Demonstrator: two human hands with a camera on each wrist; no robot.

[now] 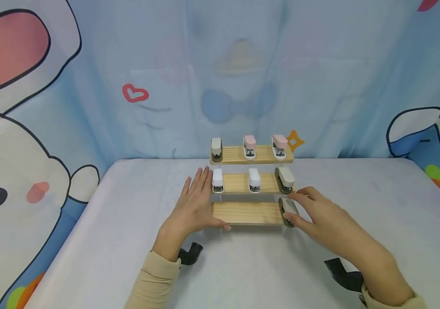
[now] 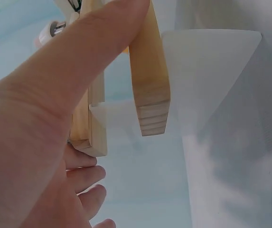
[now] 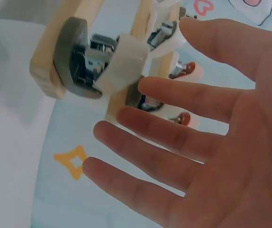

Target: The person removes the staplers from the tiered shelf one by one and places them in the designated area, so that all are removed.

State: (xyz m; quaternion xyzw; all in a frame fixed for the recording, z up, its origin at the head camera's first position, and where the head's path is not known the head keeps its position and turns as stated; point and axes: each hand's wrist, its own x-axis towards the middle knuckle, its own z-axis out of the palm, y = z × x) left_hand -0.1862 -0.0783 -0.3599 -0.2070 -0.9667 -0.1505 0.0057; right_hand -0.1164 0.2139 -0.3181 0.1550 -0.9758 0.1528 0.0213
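Note:
A three-tier rack of wooden shelves holds several mini staplers. On the right end of the bottom shelf stands a stapler with a dark grey base and a pale top. My right hand is just right of it, fingers stretched out and spread; its thumb and fingertips overlap that end of the rack in the head view. Along the rack's left side lies my left hand, fingers straight, the thumb resting on the bottom shelf's front edge. In the left wrist view, its thumb crosses the wooden shelf ends.
The middle shelf carries two white staplers and a grey-based one. Up on the top shelf are a white-topped stapler and two pink ones. Translucent side panels support the shelves. A printed curtain hangs behind.

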